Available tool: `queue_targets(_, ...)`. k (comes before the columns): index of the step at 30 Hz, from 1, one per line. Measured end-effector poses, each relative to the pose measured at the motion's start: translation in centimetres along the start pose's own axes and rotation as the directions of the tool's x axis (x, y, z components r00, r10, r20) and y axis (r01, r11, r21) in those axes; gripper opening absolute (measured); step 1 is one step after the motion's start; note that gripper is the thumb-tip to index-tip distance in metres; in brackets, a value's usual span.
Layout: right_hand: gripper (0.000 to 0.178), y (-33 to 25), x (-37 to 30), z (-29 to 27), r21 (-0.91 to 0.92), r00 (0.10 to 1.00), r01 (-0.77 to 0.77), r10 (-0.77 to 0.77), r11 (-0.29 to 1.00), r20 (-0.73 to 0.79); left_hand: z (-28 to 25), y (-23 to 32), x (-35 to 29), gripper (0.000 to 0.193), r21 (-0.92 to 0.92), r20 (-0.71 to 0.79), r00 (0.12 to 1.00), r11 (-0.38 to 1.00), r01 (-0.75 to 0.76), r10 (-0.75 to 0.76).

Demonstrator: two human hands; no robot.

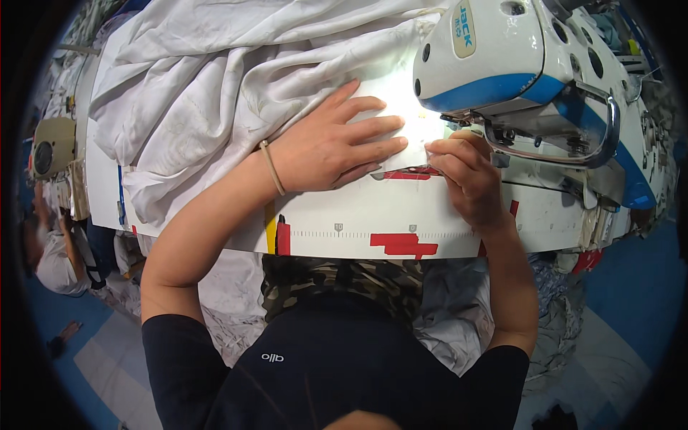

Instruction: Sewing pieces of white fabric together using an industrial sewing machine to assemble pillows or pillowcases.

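White patterned fabric (208, 86) lies in loose folds over the left and far side of the sewing table. My left hand (344, 140) rests flat on it with fingers spread, pointing toward the needle area. On the right, my right hand (469, 168) pinches the fabric's near edge, thumb and fingertips together, just in front of the presser foot. The white and blue sewing machine (487, 61) stands at the far right, its lamp glaring on the cloth under the head. Needle and stitch line are hard to make out in that glare.
A curved metal guard (609, 129) juts from the machine beside my right hand. The white tabletop (322, 215) bears a printed ruler, red tape (405, 244) and a yellow strip (270, 226). More white cloth (455, 330) hangs by my lap. Another person (61, 258) is at the far left.
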State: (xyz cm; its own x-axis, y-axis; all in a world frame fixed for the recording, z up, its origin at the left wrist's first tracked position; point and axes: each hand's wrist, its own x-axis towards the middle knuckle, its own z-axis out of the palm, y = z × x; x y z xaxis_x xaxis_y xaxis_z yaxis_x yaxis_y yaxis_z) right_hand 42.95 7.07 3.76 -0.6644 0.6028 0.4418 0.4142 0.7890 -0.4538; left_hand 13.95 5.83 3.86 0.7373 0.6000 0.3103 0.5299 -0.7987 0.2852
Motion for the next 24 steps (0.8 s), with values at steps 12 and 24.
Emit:
queue_targets(12,0.030,4.9,-2.0,0.2,-0.265,0.979,0.104,-0.052,0.959,0.197,-0.9,-4.0,2.2,0.044,-0.157,0.081,0.974,0.968,-0.197,0.212)
queue_targets(24,0.023,1.8,0.7,-2.3,0.209,0.955,-0.267,0.231,0.941,0.184,0.7,-0.8,2.2,0.038,0.051,-0.079,0.997,0.999,0.018,-0.014)
